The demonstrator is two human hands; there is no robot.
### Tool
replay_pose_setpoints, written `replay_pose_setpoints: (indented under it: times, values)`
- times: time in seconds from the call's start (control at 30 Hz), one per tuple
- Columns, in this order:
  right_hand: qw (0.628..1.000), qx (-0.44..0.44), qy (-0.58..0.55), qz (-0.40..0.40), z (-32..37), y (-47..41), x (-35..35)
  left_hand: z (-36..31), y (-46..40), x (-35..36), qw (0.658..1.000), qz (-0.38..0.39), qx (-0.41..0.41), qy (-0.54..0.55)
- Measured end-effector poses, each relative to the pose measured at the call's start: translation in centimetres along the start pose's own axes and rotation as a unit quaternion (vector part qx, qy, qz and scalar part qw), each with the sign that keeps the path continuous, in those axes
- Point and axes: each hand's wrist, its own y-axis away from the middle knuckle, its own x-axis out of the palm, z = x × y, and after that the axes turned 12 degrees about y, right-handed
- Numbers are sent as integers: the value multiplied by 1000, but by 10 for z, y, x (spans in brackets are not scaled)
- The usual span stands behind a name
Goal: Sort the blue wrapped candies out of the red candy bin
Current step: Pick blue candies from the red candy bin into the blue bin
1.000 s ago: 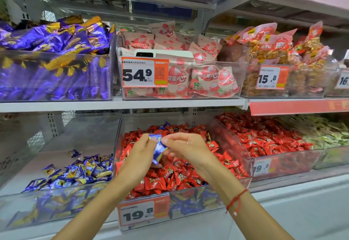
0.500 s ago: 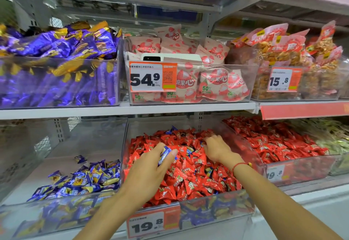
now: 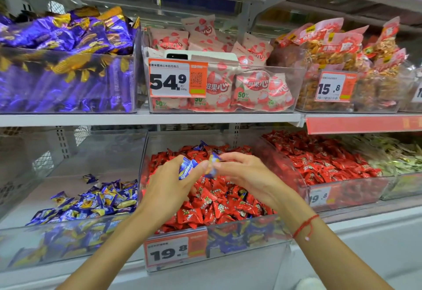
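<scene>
From the head view, I judge the blue wrapped candies light, crinkly and slippery, best pinched at a twisted wrapper end. My left hand (image 3: 169, 189) grips one blue wrapped candy (image 3: 186, 168) in curled fingers; my right hand (image 3: 245, 175) pinches another (image 3: 212, 164) at its fingertips, both above the middle of the red candy bin (image 3: 246, 232).

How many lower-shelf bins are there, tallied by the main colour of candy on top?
Blue: 1, the left bin
Red: 2, the middle bin and the right bin
Pale green: 1, the far-right bin
Total: 4
</scene>
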Motion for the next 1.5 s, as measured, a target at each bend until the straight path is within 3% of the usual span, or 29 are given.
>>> replay_pose_setpoints:
  times: [0.07,0.17,0.23,0.27,0.33,0.4,0.47,0.53,0.6,0.8,0.93,1.0,1.1,1.2,1.37,1.43,1.5]
  values:
    - [999,-12,-14,48,7,6,15,-1,-1,1,1000,-19,-14,19]
    - [997,-23,-44,56,10,10,27,5,-4,-1,993,-44,-29,103]
    - [997,-38,-32,68,11,8,24,10,-6,-3,994,-46,-29,99]
    - [998,-44,-10,47,9,2,20,13,-6,-4,996,-45,-24,77]
    - [993,-38,84,-77,1,-20,10,17,-6,-6,998,-47,-6,44]
    - [933,-32,303,-193,-15,-48,-1,18,-5,-7,998,-50,10,42]
    - [848,-21,519,-102,-31,-72,-3,18,-5,-7,998,-48,18,43]
    - [778,8,629,-10,-39,-86,2,17,-4,-6,998,-42,28,44]
    - [761,7,647,-38,-37,-92,6,16,-3,-5,997,-41,38,47]
    - [815,-28,558,-156,-33,-69,-6,18,-2,-8,999,-17,20,40]
    - [909,-28,352,-222,-27,-43,-21,15,-2,-9,999,2,11,36]
    - [948,-44,251,-193,-19,-28,-22,15,-3,-7,999,6,9,42]
    - [986,-87,133,-56,-1,-4,-9,12,-3,-3,998,11,-2,59]
    - [988,-122,68,57,11,4,12,6,-2,1,993,3,-43,110]
    - [983,-128,8,130,16,-4,13,4,-6,-1,972,-8,-77,222]
    - [994,-87,12,59,7,-26,2,6,-7,-3,974,-12,-66,215]
    - [985,-33,120,-116,-7,-58,-10,8,-8,-5,977,-18,-61,203]
